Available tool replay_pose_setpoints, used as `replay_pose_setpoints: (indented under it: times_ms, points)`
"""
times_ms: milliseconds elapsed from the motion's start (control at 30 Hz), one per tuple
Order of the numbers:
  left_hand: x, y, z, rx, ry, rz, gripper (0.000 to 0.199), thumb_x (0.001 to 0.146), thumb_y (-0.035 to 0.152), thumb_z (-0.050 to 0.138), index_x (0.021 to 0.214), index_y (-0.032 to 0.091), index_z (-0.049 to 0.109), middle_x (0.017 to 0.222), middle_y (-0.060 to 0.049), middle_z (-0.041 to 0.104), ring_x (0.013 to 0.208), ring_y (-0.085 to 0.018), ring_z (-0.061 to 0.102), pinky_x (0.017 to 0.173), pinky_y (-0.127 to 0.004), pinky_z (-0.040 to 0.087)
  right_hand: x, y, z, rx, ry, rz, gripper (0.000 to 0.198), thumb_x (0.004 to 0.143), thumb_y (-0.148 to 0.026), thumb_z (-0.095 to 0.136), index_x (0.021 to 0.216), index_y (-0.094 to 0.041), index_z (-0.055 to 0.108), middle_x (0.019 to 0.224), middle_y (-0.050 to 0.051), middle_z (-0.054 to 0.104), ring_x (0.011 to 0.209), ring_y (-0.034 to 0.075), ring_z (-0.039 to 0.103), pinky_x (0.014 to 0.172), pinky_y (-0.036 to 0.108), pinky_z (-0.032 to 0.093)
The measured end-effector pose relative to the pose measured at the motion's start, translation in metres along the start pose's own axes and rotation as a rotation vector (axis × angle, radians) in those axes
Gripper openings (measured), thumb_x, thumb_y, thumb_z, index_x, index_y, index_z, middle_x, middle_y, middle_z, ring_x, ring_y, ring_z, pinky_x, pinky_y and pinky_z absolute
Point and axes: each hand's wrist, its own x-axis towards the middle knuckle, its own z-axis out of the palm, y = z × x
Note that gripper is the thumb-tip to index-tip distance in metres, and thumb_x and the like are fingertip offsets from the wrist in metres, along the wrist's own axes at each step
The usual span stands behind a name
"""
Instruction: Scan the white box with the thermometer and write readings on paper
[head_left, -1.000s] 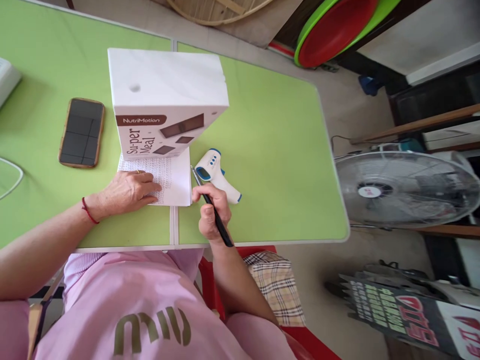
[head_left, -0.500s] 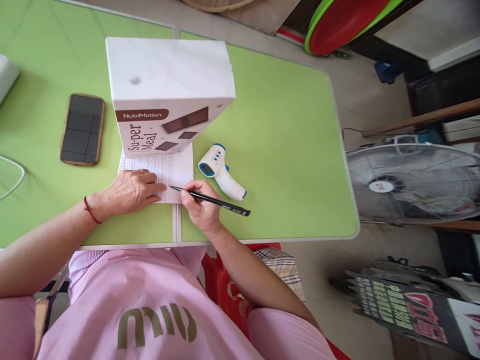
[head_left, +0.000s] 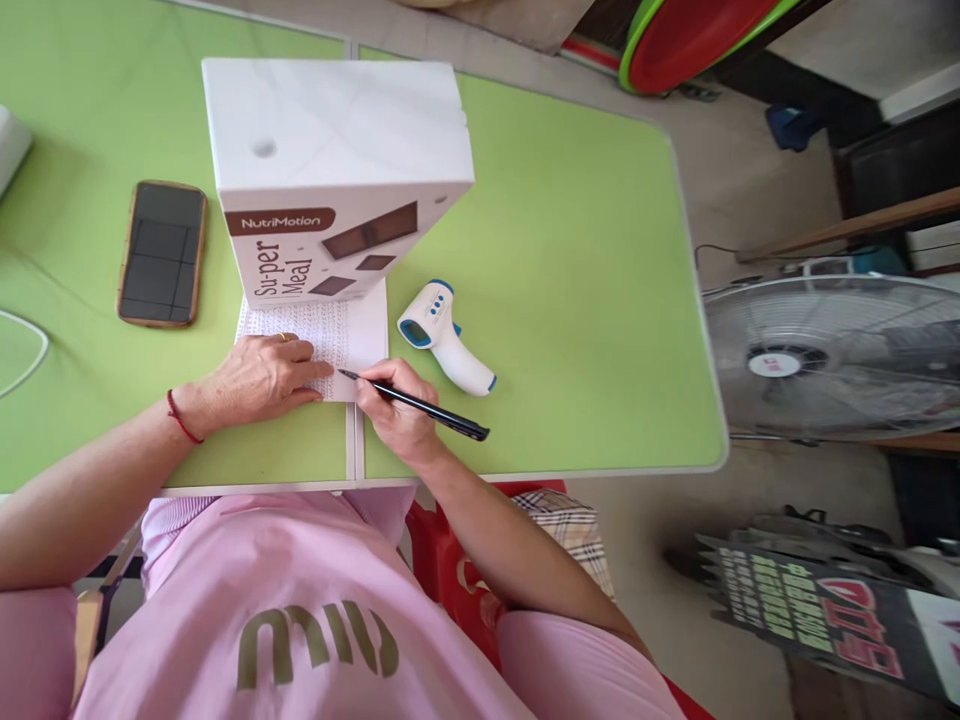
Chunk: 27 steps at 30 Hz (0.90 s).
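Note:
A sheet of paper [head_left: 367,335] covered in rows of small handwritten marks lies on the green table, its far part hidden behind a tall white box [head_left: 337,125] reading "NutriMotion Su-per Meal". My left hand [head_left: 274,378] rests flat on the paper, fingers stretched out to the right. In my right hand [head_left: 401,410] is a black pen [head_left: 442,412], pinched near its tip. The tip points left at the paper, close to my left fingertips; whether it touches the sheet I cannot tell. Just right of the paper lies a white and blue infrared thermometer [head_left: 448,335].
A smartphone [head_left: 161,255] in a brown case lies left of the box. A white cable [head_left: 37,350] curves in at the table's left edge. Beyond the right end of the green table [head_left: 585,280] stands a fan [head_left: 817,360]. A red stool [head_left: 442,560] is below the near edge.
The pen's rear end has swung slightly left and down in my right hand. My left hand stays on the paper. The whole view has shifted slightly.

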Motion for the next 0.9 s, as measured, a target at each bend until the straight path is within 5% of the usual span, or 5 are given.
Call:
replay_pose_setpoints:
  times_ms: [900]
  points:
    - [0.0019, 0.0015, -0.0013, 0.011, -0.011, -0.005, 0.023, 0.1, 0.036, 0.065, 0.116, 0.022, 0.074, 0.087, -0.004, 0.068, 0.072, -0.021, 0.064, 0.056, -0.031, 0.04, 0.0007, 0.0004, 0.0013, 0.031, 0.026, -0.106, 0.005, 0.088, -0.023, 0.062, 0.084, -0.024, 0.059, 0.062, -0.007, 0.058, 0.049, 0.009, 0.048, 0.05, 0.024, 0.04]
